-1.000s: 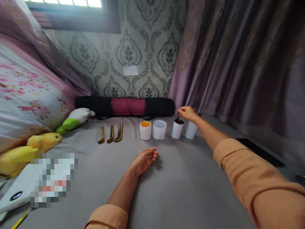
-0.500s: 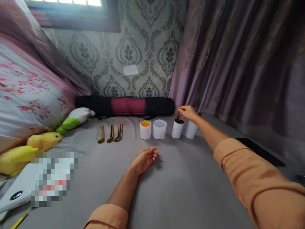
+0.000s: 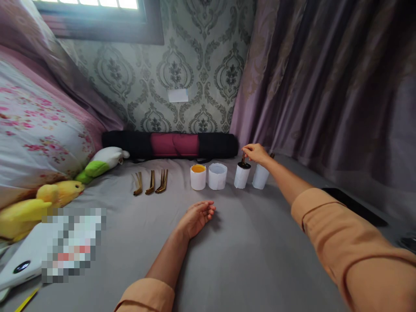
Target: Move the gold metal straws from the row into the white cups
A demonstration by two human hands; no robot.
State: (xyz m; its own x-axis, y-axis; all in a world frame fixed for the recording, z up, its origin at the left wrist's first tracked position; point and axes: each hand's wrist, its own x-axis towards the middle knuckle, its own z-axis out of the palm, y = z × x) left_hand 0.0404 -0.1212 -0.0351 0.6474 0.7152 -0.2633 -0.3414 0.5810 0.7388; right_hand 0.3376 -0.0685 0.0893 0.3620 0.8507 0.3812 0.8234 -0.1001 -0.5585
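Observation:
Several white paper-wrapped cups stand in a row on a grey bed sheet (image 3: pixel 227 255): a cup with orange inside (image 3: pixel 198 177), an open white cup (image 3: pixel 217 176), a dark-topped cup (image 3: pixel 242 175) and a rightmost cup (image 3: pixel 260 176). My right hand (image 3: pixel 256 153) pinches a thin dark utensil (image 3: pixel 243 157) that stands in the dark-topped cup. My left hand (image 3: pixel 196 218) rests palm up on the sheet in front of the cups, fingers loosely curled, holding nothing. Gold-coloured cutlery (image 3: pixel 151 182) lies in a row to the left of the cups.
A black and maroon rolled bolster (image 3: pixel 170 144) lies along the patterned wall. Plush toys (image 3: pixel 61 182) and a floral pillow (image 3: pixel 32 130) are on the left, a white device (image 3: pixel 19 266) at the lower left. Purple curtains (image 3: pixel 325 86) hang on the right above a dark flat object (image 3: pixel 354 206).

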